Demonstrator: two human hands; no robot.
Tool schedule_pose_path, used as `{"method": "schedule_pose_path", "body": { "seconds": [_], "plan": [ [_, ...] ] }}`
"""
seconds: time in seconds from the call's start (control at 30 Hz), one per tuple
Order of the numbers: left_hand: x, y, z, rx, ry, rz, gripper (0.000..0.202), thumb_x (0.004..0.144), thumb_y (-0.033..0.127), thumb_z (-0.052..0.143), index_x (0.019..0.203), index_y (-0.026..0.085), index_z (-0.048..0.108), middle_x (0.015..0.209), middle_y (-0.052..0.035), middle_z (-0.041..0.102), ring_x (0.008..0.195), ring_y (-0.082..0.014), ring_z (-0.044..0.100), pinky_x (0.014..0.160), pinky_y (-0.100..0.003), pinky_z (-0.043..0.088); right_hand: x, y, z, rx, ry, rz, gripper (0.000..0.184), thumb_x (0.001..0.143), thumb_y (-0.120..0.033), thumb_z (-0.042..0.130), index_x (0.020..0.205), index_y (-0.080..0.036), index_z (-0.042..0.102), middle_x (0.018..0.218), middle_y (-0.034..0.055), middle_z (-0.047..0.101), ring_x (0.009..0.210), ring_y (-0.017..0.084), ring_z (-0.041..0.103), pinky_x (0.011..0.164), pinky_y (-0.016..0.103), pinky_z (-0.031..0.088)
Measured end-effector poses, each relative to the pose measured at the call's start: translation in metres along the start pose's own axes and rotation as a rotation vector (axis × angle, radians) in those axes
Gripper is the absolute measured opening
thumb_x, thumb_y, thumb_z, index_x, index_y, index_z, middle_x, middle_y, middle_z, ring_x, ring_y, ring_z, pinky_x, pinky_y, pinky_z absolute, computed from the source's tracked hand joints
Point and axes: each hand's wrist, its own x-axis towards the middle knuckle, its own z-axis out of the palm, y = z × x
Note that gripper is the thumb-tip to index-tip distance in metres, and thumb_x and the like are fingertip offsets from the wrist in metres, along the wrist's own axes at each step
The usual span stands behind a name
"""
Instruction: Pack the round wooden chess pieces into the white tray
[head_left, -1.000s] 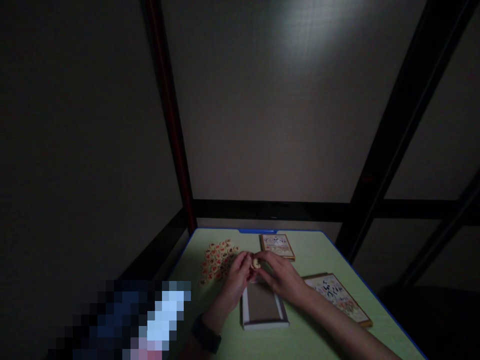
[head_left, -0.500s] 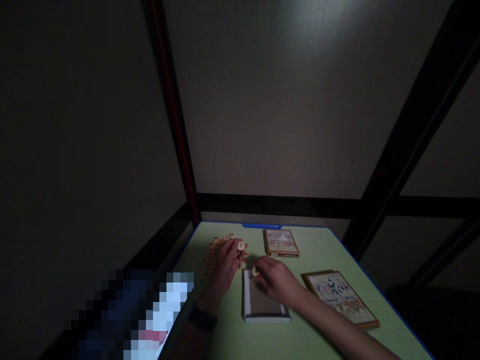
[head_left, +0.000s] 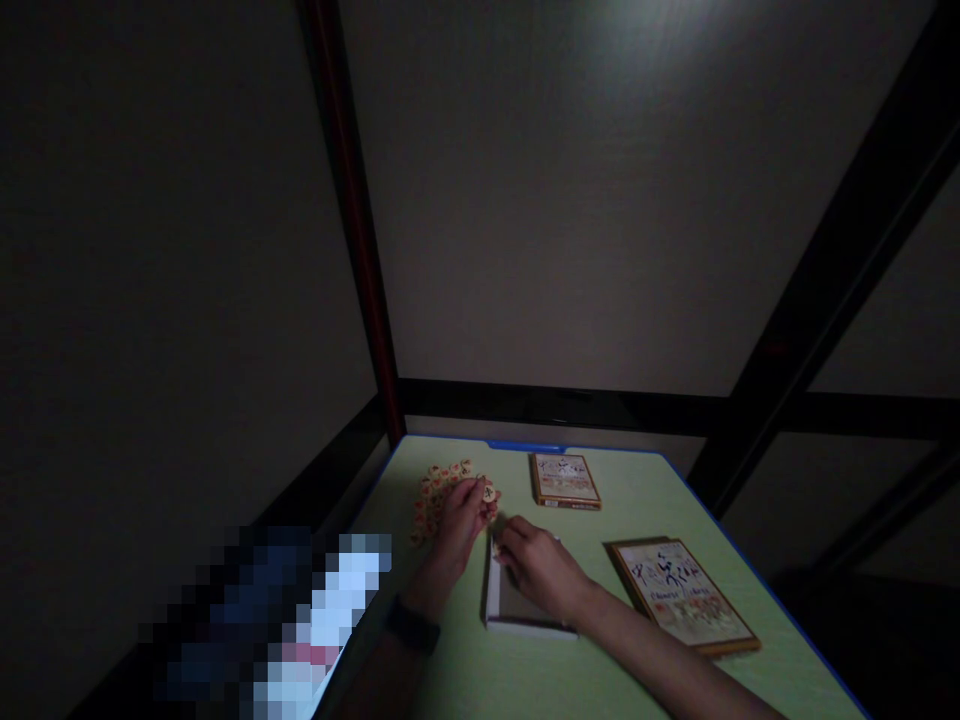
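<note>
Where both hands met over the tray's far side a second ago, they are now apart: the left hand (head_left: 459, 512) is over the near right side of the spread of pieces (head_left: 427, 489), and the right hand (head_left: 544, 565) has dipped to the far left corner of the shallow tray (head_left: 492, 592). The work therefore appears to be split, with the right hand busy at that corner and the left holding a round piece (head_left: 490, 493) clear of it. The left thumb and fingers pinch that piece, its marked face showing, just off the tray's far left corner. The right fingers are bunched together; the disc plain at their tips half a second ago has shrunk to a pale sliver, so whether they grip it or have let it rest cannot be told. The right hand and forearm hide much of the tray's floor and its right wall, and the left hand covers part of the spread, so any further pieces in its palm cannot be made out. The near left of the view is blocked by a pixelated patch (head_left: 322, 610), and dim light blurs the pieces' characters.
</note>
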Motion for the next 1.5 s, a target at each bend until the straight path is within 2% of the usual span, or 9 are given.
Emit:
{"method": "schedule_pose_path", "body": {
  "seconds": [0.2, 0.57, 0.67, 0.87, 1.0, 1.13, 1.23, 1.33, 1.5],
  "plan": [
    [-0.001, 0.0, 0.0, 0.011, -0.059, -0.025, 0.043, 0.056, 0.046, 0.086, 0.074, 0.016, 0.062, 0.072, 0.001, 0.061, 0.066, -0.0107, 0.057, 0.063, -0.022, 0.046, 0.003, 0.005, 0.007, 0.096, 0.074, 0.003, 0.019, 0.089, -0.007, 0.052, 0.097, -0.015, 0.068, 0.105, 0.0106, 0.063, 0.092, 0.02, 0.065, 0.082, 0.028, 0.05],
    [0.005, -0.008, -0.003, 0.079, -0.073, -0.034, 0.047, 0.056, 0.051, 0.084, 0.076, 0.016, 0.06, 0.073, 0.0025, 0.057, 0.06, -0.0075, 0.051, 0.057, -0.02, 0.04, 0.005, 0.004, 0.002, -0.002, 0.037, 0.065, 0.014, 0.094, -0.019, 0.055, 0.102, -0.016, 0.066, 0.108, 0.0109, 0.063, 0.091, 0.021, 0.067, 0.081, 0.029, 0.051],
    [0.006, -0.009, -0.006, 0.116, -0.094, -0.029, 0.048, 0.059, 0.054, 0.082, 0.079, 0.017, 0.059, 0.07, 0.0041, 0.055, 0.056, -0.0059, 0.047, 0.052, -0.019, 0.036, 0.004, 0.009, 0.004, 0.076, 0.152, 0.035, 0.011, 0.094, -0.021, 0.055, 0.098, -0.016, 0.063, 0.099, 0.0102, 0.065, 0.089, 0.022, 0.066, 0.079, 0.031, 0.052],
    [0.01, -0.016, -0.009, 0.268, -0.185, 0.012, 0.049, 0.066, 0.061, 0.076, 0.077, 0.018, 0.056, 0.057, 0.0091, 0.043, 0.045, -0.0042, 0.035, 0.044, -0.018, 0.022, 0.007, 0.017, 0.003, 0.27, 0.424, 0.01, 0.037, 0.094, -0.022, 0.054, 0.13, -0.014, 0.048, 0.093, 0.0088, 0.066, 0.087, 0.023, 0.065, 0.081, 0.036, 0.053],
    [0.01, -0.02, -0.006, 0.321, -0.28, 0.039, 0.049, 0.064, 0.062, 0.076, 0.073, 0.019, 0.054, 0.054, 0.0091, 0.042, 0.046, -0.006, 0.036, 0.045, -0.02, 0.026, 0.009, 0.018, 0.004, 0.228, 0.447, -0.026, 0.025, 0.094, -0.02, 0.053, 0.118, -0.017, 0.057, 0.099, 0.01, 0.065, 0.088, 0.023, 0.064, 0.08, 0.036, 0.053],
    [0.009, -0.014, -0.003, 0.418, -0.263, 0.15, 0.039, 0.07, 0.054, 0.073, 0.067, 0.02, 0.056, 0.058, 0.0048, 0.05, 0.053, -0.0106, 0.045, 0.052, -0.023, 0.035, 0.006, 0.016, 0.003, 0.135, 0.421, -0.02, 0.019, 0.095, -0.02, 0.05, 0.11, -0.017, 0.061, 0.097, 0.0099, 0.063, 0.084, 0.022, 0.064, 0.076, 0.033, 0.052],
    [0.01, -0.004, -0.004, 0.557, -0.095, 0.293, 0.03, 0.077, 0.047, 0.065, 0.063, 0.022, 0.056, 0.062, 0.0003, 0.06, 0.064, -0.0162, 0.055, 0.063, -0.026, 0.041, 0.003, 0.01, -0.001, 0.039, 0.315, 0.014, 0.022, 0.096, -0.022, 0.049, 0.112, -0.017, 0.063, 0.1, 0.0098, 0.063, 0.086, 0.022, 0.064, 0.077, 0.031, 0.051],
    [0.01, 0.003, -0.007, 0.714, 0.031, 0.302, 0.025, 0.085, 0.038, 0.053, 0.065, 0.023, 0.057, 0.065, -0.0012, 0.065, 0.068, -0.0188, 0.059, 0.067, -0.028, 0.042, 0.0, 0.003, -0.004, -0.069, 0.138, 0.04, 0.023, 0.096, -0.027, 0.05, 0.11, -0.018, 0.066, 0.105, 0.0097, 0.065, 0.087, 0.021, 0.066, 0.076, 0.029, 0.05],
    [0.007, 0.002, -0.009, 1.048, -0.024, 0.294, 0.029, 0.086, 0.02, 0.048, 0.058, 0.021, 0.055, 0.064, -0.0024, 0.066, 0.068, -0.0175, 0.058, 0.069, -0.027, 0.037, 0.0, -0.003, -0.004, -0.12, 0.026, 0.067, 0.031, 0.096, -0.028, 0.05, 0.122, -0.018, 0.064, 0.109, 0.0111, 0.069, 0.093, 0.023, 0.068, 0.078, 0.028, 0.049]
  ]
}}
